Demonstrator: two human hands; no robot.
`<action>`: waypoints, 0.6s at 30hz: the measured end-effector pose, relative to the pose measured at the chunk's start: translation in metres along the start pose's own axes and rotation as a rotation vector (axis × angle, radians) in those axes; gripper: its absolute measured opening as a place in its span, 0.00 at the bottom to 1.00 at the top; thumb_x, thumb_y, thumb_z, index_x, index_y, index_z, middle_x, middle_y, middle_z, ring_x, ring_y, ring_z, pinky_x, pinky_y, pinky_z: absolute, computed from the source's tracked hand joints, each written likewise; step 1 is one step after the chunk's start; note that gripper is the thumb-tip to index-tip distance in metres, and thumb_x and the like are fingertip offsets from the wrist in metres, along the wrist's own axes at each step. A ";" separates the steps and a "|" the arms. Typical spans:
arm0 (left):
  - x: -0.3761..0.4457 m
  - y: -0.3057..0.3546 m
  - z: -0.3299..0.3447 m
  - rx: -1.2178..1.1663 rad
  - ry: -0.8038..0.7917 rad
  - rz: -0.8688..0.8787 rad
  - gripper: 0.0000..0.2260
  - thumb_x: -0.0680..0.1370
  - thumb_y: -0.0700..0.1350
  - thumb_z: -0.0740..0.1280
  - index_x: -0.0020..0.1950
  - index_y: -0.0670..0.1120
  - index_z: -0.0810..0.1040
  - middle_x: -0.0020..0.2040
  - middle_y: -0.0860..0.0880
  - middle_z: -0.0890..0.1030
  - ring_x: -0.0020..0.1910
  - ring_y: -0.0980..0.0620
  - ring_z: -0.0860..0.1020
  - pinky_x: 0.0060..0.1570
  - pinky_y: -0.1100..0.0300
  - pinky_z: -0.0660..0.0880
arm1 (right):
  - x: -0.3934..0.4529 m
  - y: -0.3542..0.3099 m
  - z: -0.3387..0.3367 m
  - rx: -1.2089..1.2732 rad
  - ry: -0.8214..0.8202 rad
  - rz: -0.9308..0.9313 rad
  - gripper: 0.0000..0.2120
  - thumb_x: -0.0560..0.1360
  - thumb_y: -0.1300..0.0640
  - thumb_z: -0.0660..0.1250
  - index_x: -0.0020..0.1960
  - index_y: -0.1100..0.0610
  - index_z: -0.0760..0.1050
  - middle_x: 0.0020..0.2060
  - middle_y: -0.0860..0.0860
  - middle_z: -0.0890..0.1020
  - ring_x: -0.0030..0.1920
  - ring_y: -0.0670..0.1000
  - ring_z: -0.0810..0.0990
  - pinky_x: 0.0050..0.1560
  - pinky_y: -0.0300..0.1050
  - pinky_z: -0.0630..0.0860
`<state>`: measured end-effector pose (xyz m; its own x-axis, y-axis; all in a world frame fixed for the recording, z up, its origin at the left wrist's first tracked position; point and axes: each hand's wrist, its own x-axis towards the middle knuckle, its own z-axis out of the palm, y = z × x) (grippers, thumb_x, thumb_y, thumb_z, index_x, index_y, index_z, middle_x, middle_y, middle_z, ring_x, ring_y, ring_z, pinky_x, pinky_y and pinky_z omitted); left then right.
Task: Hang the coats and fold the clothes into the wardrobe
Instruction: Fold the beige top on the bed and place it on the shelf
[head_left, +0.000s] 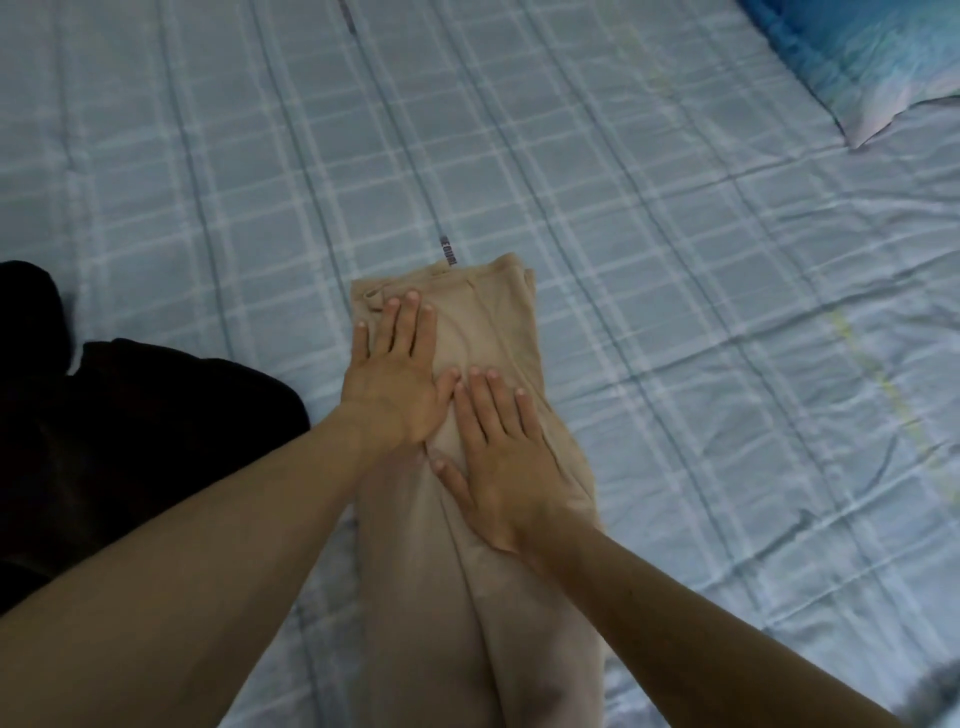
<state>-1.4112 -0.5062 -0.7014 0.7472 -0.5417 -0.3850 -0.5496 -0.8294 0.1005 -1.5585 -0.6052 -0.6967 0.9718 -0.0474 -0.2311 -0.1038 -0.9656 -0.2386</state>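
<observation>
A beige garment (498, 332), folded lengthwise into a long narrow strip, lies on the bed and runs from the middle of the view down to the bottom edge. My left hand (395, 369) lies flat on its upper left part, fingers spread, palm down. My right hand (504, 457) rests flat on it just below and to the right, fingers apart, thumb out to the left. Neither hand grips the cloth. The two hands almost touch at the thumb and forefinger.
The bed is covered with a pale blue checked sheet (675, 260). A dark, nearly black garment (130, 426) lies heaped at the left edge. A blue pillow (883, 57) sits in the top right corner.
</observation>
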 end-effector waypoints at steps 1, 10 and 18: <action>-0.001 0.003 -0.003 -0.001 -0.014 -0.017 0.34 0.82 0.61 0.46 0.80 0.46 0.34 0.80 0.47 0.33 0.79 0.48 0.33 0.78 0.43 0.38 | -0.005 0.001 -0.002 -0.002 -0.029 -0.014 0.36 0.82 0.39 0.45 0.81 0.60 0.39 0.81 0.57 0.40 0.80 0.54 0.34 0.79 0.57 0.40; -0.106 0.062 0.039 -0.060 0.193 0.287 0.29 0.81 0.58 0.50 0.80 0.49 0.59 0.81 0.46 0.56 0.81 0.46 0.52 0.76 0.40 0.54 | -0.134 -0.017 0.027 0.011 0.086 0.052 0.37 0.76 0.41 0.59 0.78 0.60 0.62 0.78 0.58 0.61 0.78 0.60 0.59 0.74 0.57 0.55; -0.106 0.054 0.068 0.001 0.224 0.244 0.30 0.81 0.61 0.47 0.82 0.52 0.52 0.83 0.48 0.50 0.81 0.47 0.47 0.77 0.42 0.49 | -0.155 -0.038 0.063 0.049 0.202 0.064 0.37 0.79 0.39 0.60 0.78 0.63 0.60 0.79 0.57 0.58 0.80 0.58 0.51 0.78 0.60 0.51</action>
<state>-1.5457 -0.4836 -0.7178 0.6570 -0.7411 -0.1380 -0.7229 -0.6713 0.1635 -1.7186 -0.5455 -0.7112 0.9851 -0.1630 -0.0542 -0.1717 -0.9456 -0.2764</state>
